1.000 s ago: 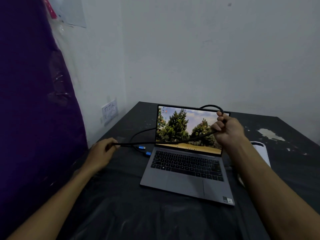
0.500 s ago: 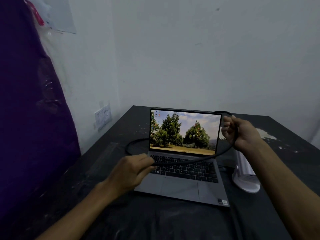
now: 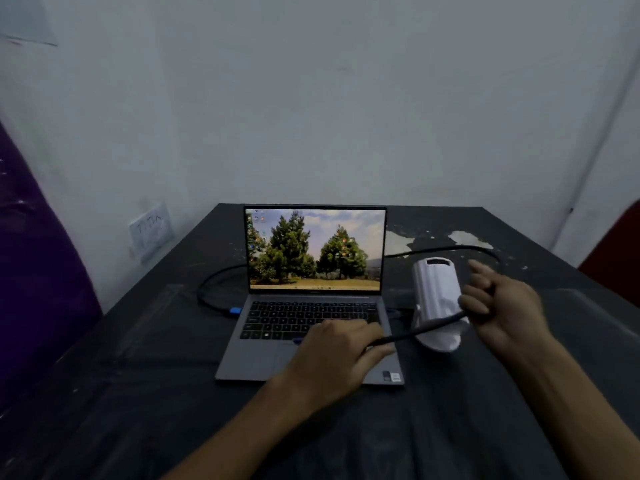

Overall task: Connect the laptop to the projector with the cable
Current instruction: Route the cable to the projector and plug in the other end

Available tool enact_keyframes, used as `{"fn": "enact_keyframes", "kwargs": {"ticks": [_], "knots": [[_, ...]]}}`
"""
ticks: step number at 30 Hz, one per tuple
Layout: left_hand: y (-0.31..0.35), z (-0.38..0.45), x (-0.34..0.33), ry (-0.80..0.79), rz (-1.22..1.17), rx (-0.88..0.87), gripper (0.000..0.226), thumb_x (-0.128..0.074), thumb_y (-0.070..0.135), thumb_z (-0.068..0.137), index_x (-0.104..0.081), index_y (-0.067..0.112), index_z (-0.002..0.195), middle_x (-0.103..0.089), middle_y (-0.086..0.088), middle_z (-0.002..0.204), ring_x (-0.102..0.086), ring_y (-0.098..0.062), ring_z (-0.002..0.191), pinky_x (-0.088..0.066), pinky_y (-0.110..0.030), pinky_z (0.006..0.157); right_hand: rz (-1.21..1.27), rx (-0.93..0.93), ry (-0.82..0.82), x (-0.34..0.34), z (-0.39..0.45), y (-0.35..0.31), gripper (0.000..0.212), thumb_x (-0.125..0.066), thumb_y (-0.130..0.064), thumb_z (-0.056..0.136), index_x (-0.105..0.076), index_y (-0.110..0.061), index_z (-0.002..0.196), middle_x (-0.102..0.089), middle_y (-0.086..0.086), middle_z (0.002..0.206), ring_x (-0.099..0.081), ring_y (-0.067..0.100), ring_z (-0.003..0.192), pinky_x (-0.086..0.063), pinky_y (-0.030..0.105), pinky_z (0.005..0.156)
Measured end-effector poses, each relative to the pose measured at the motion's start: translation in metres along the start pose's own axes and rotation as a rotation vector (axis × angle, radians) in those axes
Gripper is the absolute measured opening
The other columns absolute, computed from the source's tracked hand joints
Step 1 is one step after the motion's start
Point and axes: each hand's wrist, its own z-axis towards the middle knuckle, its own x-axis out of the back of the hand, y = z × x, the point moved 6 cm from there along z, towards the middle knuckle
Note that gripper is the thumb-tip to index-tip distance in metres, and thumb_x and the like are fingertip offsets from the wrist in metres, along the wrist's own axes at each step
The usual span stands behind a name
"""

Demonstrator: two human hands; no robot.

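Having swung rightward, both hands, left hand [image 3: 341,355] and right hand [image 3: 502,306], grip the cable [image 3: 424,327] beside the projector [image 3: 437,299], readying its plug.

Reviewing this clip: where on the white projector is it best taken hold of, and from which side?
Grip the projector round its narrow upright body, coming from the right, where the right hand already is. The laptop blocks the left, and the cable crosses low in front, so take hold above it.
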Motion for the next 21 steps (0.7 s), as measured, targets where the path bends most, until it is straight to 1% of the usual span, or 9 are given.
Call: {"fn": "enact_keyframes", "kwargs": {"ticks": [2, 5, 7, 9, 14, 16, 18, 20, 21], "knots": [[-0.006, -0.008, 0.001, -0.054, 0.018, -0.019, 0.036, -0.048, 0.048, 0.103, -0.069, 0.019, 0.096, -0.069, 0.004, 0.084, -0.063, -0.013, 0.072, -0.051, -0.032, 0.064, -0.013, -0.016, 0.057, 0.035, 0.018, -0.018, 0.023, -0.032, -0.004, 0.108, -0.050, -0.012, 0.098, -0.032, -0.007, 0.051, -0.023, 0.003, 0.031, -0.017, 0.017, 0.027], [-0.008, -0.017, -0.002, -0.163, 0.025, -0.040, 0.031, -0.046, 0.042, 0.105, -0.069, 0.021, 0.101, -0.069, 0.006, 0.088, -0.055, -0.009, 0.072, -0.036, -0.025, 0.068, -0.132, -0.056, 0.150, 0.085, 0.029, -0.022, 0.029, -0.034, -0.010, 0.109, -0.044, -0.017, 0.083, -0.033, -0.007, 0.052, -0.024, 0.003, 0.030, -0.016, 0.017, 0.026], [-0.005, -0.019, -0.008, -0.224, -0.076, 0.034, 0.026, -0.054, 0.037, 0.103, -0.073, 0.020, 0.103, -0.071, 0.007, 0.091, -0.057, -0.003, 0.075, -0.037, -0.019, 0.071, -0.215, -0.045, 0.240, 0.111, 0.030, -0.012, 0.033, -0.037, -0.007, 0.108, -0.044, -0.017, 0.078, -0.035, -0.005, 0.055, -0.025, 0.002, 0.029, -0.017, 0.017, 0.026], [-0.005, -0.018, -0.017, -0.230, -0.326, 0.223, 0.017, -0.067, 0.028, 0.097, -0.080, 0.018, 0.098, -0.076, 0.009, 0.090, -0.065, 0.000, 0.078, -0.045, -0.011, 0.074, -0.303, -0.011, 0.329, 0.131, 0.030, 0.002, 0.033, -0.043, -0.004, 0.106, -0.048, -0.015, 0.076, -0.038, -0.001, 0.062, -0.029, 0.003, 0.031, -0.019, 0.016, 0.027], [-0.016, -0.014, -0.047, 0.029, -1.119, 0.818, 0.007, -0.075, 0.007, 0.090, -0.072, 0.001, 0.090, -0.070, -0.013, 0.075, -0.062, -0.021, 0.060, -0.058, -0.035, 0.070, -0.528, 0.097, 0.386, 0.160, 0.031, 0.026, 0.028, -0.054, -0.007, 0.102, -0.056, -0.015, 0.075, -0.045, 0.004, 0.066, -0.037, 0.007, 0.039, -0.027, 0.019, 0.033], [-0.020, -0.014, -0.067, 0.146, -1.264, 1.035, 0.009, -0.078, 0.010, 0.088, -0.072, 0.005, 0.092, -0.068, -0.011, 0.072, -0.058, -0.016, 0.057, -0.056, -0.032, 0.067, -0.618, 0.153, 0.401, 0.163, 0.030, 0.031, 0.018, -0.056, -0.016, 0.101, -0.065, -0.011, 0.087, -0.059, 0.011, 0.076, -0.050, 0.012, 0.050, -0.040, 0.025, 0.045], [-0.021, -0.010, -0.086, 0.237, -1.259, 1.152, 0.008, -0.078, 0.014, 0.089, -0.076, 0.007, 0.091, -0.063, -0.005, 0.066, -0.054, -0.013, 0.054, -0.052, -0.028, 0.062, -0.712, 0.228, 0.431, 0.164, 0.026, 0.032, 0.024, -0.058, -0.026, 0.100, -0.071, -0.010, 0.114, -0.073, 0.013, 0.101, -0.066, 0.023, 0.079, -0.057, 0.039, 0.070], [-0.020, -0.004, -0.097, 0.315, -1.178, 1.177, 0.010, -0.074, 0.018, 0.093, -0.076, 0.009, 0.092, -0.055, -0.002, 0.060, -0.049, -0.013, 0.050, -0.047, -0.028, 0.056, -0.804, 0.291, 0.471, 0.158, 0.016, 0.028, 0.042, -0.058, -0.027, 0.101, -0.063, -0.010, 0.139, -0.071, 0.009, 0.122, -0.067, 0.029, 0.110, -0.055, 0.048, 0.100], [-0.019, -0.002, -0.101, 0.337, -1.142, 1.175, 0.010, -0.071, 0.019, 0.095, -0.077, 0.010, 0.096, -0.050, -0.001, 0.057, -0.047, -0.013, 0.049, -0.046, -0.028, 0.053, -0.849, 0.326, 0.481, 0.155, 0.012, 0.027, 0.046, -0.058, -0.025, 0.102, -0.059, -0.008, 0.144, -0.069, 0.008, 0.126, -0.065, 0.029, 0.117, -0.051, 0.046, 0.106]]}}
